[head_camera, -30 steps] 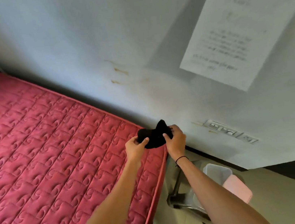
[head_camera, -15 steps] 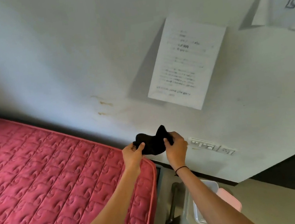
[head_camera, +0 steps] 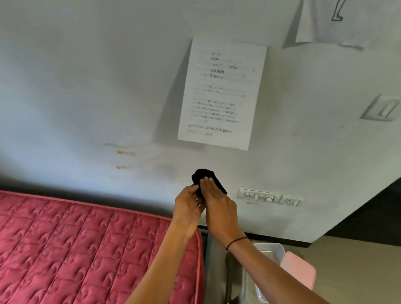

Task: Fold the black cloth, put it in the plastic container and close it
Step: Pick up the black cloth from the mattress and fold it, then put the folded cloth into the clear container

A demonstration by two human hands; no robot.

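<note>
A: While both hands are up in the air like this, how should the fold be done well?

B: I think it should be kept small and tidy. The black cloth (head_camera: 208,179) is held in front of the wall (head_camera: 81,78), pressed between the left hand (head_camera: 189,211) and the right hand (head_camera: 218,207). The right palm lies flat on the cloth with its fingers (head_camera: 208,185) straight, and the left hand closes on it from the other side.

A: So the hands are together, not spread?

B: Yes, together, with the cloth between them. Only its upper part shows above the fingers. In my opinion it is good to press the edges evenly, so that the bundle does not open again.

A: And where should it go after?

B: The plastic container (head_camera: 270,251) stands low, under the right forearm, on what looks like a metal stool (head_camera: 234,301) beside the red mattress (head_camera: 68,260). Its pink lid (head_camera: 298,270) lies just beside it, so it seems open. The folded cloth should be small enough to lie flat inside, or the lid may not close well.
</note>
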